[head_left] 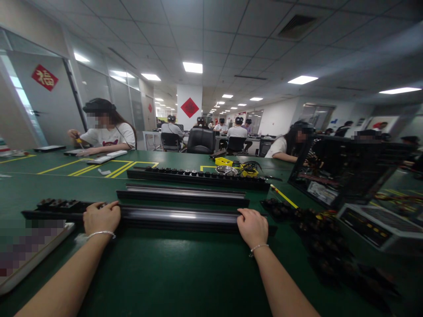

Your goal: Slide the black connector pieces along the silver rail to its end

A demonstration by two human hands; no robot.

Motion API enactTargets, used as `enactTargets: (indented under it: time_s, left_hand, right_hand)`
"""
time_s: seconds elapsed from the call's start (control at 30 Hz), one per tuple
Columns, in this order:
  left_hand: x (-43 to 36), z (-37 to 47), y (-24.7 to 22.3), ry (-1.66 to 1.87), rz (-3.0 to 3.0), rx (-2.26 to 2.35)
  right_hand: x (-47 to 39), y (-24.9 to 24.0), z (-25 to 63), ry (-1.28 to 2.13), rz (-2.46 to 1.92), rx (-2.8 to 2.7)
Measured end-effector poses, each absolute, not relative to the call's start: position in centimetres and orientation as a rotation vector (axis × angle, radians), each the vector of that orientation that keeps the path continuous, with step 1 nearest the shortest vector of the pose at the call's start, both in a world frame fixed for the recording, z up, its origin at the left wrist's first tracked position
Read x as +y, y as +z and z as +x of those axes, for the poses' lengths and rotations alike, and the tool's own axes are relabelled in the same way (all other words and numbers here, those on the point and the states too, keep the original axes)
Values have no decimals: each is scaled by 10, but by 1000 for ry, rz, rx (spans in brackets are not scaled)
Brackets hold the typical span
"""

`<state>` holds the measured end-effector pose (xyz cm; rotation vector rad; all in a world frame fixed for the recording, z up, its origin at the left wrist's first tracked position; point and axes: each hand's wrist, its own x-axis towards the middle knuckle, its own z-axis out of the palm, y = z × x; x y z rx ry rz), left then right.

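Observation:
A long black rail (178,215) with a shiny grey channel along its top lies across the green table in front of me. Small dark blocks (59,204) sit in a row at its left end. Curled over the rail just right of these blocks is my left hand (102,218). My right hand (254,226) is closed on the rail near its right end. Right behind lies a shorter similar rail (185,193), and beyond it a third rail (198,177) filled with a row of small dark blocks. My fingertips are partly hidden.
An open black computer case (346,171) and a boxy power supply (380,229) stand at right, beside a pile of dark parts (324,242). Behind the rails are a yellow bin (224,161) and a metal bowl (226,170). Co-workers sit across the table (158,273).

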<state>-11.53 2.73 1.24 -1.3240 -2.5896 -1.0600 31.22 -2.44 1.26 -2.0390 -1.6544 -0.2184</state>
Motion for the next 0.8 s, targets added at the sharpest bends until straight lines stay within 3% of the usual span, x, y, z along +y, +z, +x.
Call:
enactTargets:
  time_s: [0.3,0.8]
  left_hand:
    - [26,-112,13,-1084,-1316,-2579]
    - [23,-117,3,-807,-1470,-2556]
  right_hand:
    - [-24,13,312,-223,-2054,-1654]
    - [-23,9,313,-269,-2017,-1646]
